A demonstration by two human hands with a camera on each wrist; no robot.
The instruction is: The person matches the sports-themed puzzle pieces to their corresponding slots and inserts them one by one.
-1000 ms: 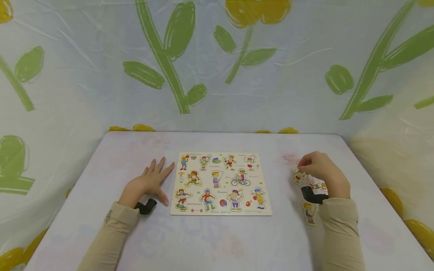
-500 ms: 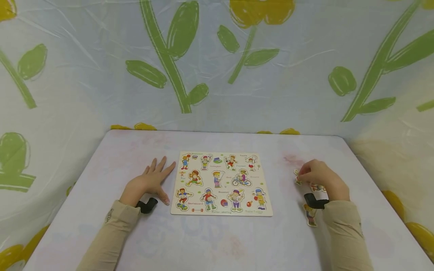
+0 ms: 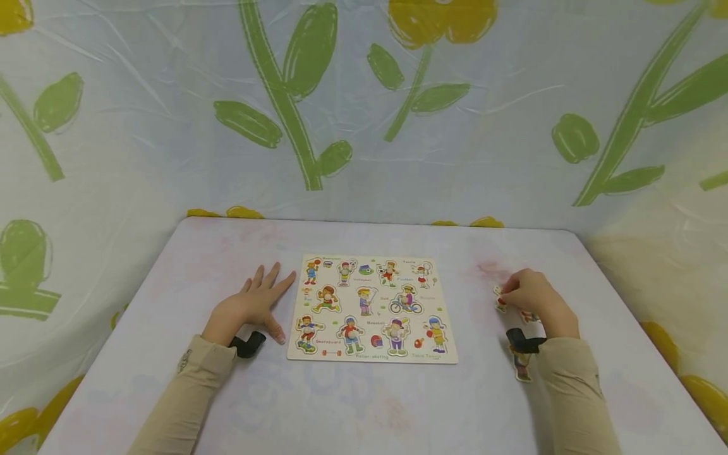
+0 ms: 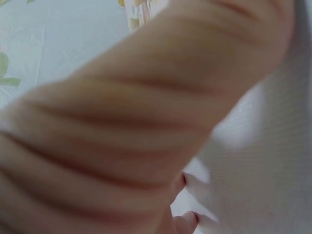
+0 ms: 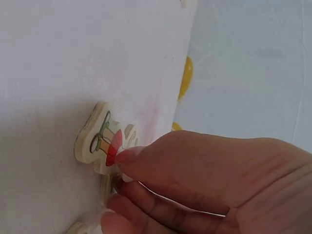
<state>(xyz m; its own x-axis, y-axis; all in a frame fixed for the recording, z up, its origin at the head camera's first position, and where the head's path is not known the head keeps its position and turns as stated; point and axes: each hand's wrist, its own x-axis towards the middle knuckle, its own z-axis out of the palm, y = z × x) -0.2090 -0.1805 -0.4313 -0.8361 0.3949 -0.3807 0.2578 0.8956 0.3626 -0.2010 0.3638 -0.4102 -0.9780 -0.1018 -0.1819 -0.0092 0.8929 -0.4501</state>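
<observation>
My right hand (image 3: 537,300) pinches a wooden puzzle piece (image 5: 103,139) between thumb and fingers. The piece shows a figure in a red skirt, and in the right wrist view it stands tilted beside the tabletop. Underneath that hand lies another puzzle piece (image 3: 529,317), mostly covered. Closer to me, a further figure piece (image 3: 521,365) is partly hidden by the black wrist camera. My left hand (image 3: 247,306) rests on the table with fingers spread, just left of the puzzle board (image 3: 341,352). The left wrist view is mostly filled by skin, with fingertips low in it.
Several sports figures and printed words cover the cream board in the middle of the white table (image 3: 341,404). A flowered cloth (image 3: 455,164) hangs behind the table and along both sides.
My right hand has come down over the red-skirted piece and now pinches it, covering more of it. The left hand stays in place. The head view has shifted slightly.
</observation>
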